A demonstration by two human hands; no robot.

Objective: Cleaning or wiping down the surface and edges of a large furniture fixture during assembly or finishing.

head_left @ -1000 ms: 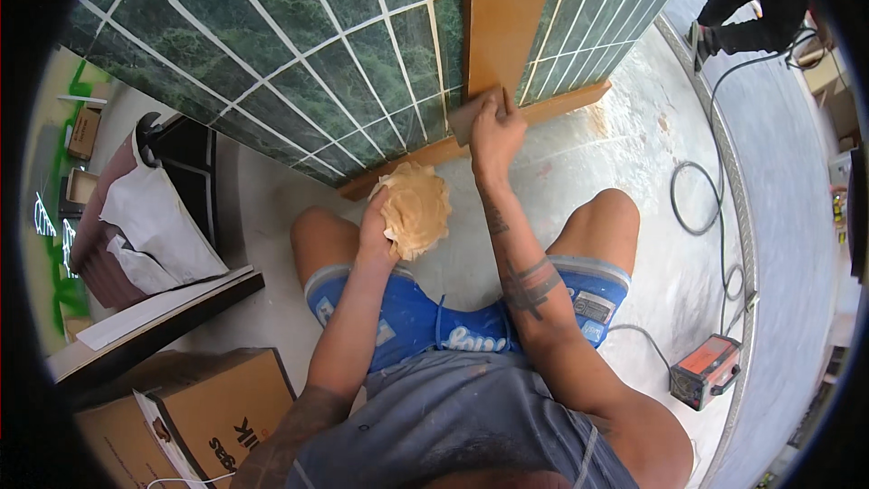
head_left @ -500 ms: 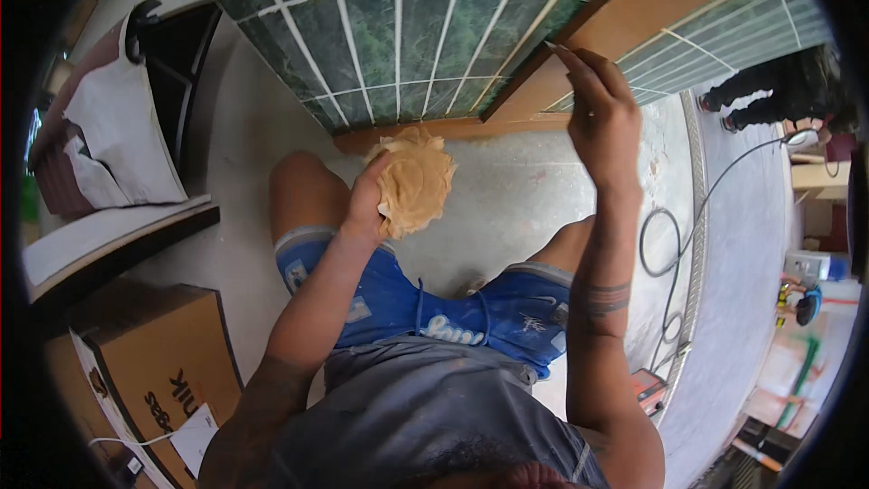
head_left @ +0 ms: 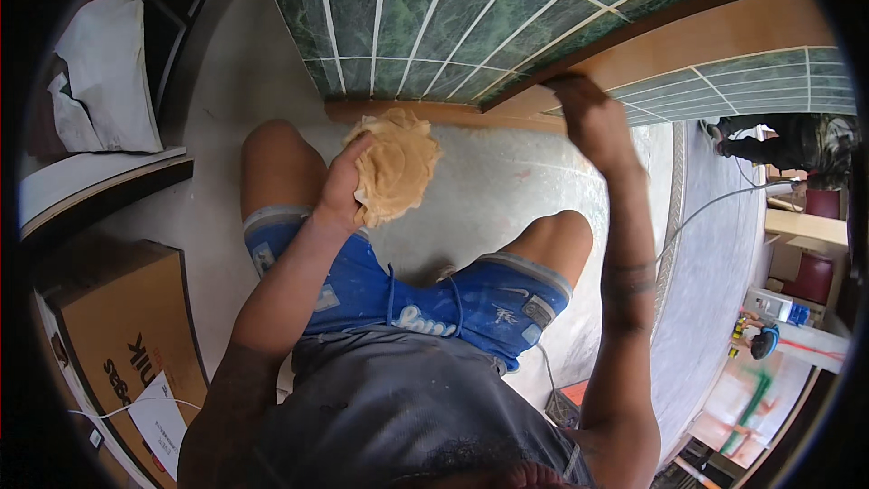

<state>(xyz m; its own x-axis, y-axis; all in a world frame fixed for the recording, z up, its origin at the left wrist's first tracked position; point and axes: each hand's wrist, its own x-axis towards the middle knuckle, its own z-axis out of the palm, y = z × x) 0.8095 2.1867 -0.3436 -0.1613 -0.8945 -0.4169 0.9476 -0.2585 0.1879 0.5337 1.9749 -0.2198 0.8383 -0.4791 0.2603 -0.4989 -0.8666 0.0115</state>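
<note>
My left hand point(head_left: 340, 179) is closed on the edge of a round tan patty of paste point(head_left: 396, 170) with a crinkled, ruffled rim, held above the floor between my knees. Whether that paste lies on a sheet or a dish is hidden. My right hand point(head_left: 590, 118) is closed, its fingertips up against the brown wooden trim point(head_left: 543, 91) of a green tiled panel point(head_left: 434, 18) with white grout lines. What its fingers pinch, if anything, cannot be made out.
At the left stand a cardboard box point(head_left: 136, 335) and a white-topped ledge point(head_left: 100, 177). A cable point(head_left: 706, 208) crosses the floor at the right, near a red device point(head_left: 572, 393). Another person's dark-trousered legs point(head_left: 769, 149) show at the far right.
My right hand has turned its fingers in against the wooden trim; a thin pale tip at its fingers no longer shows. The view has shifted, and my left hand still holds the paste.
</note>
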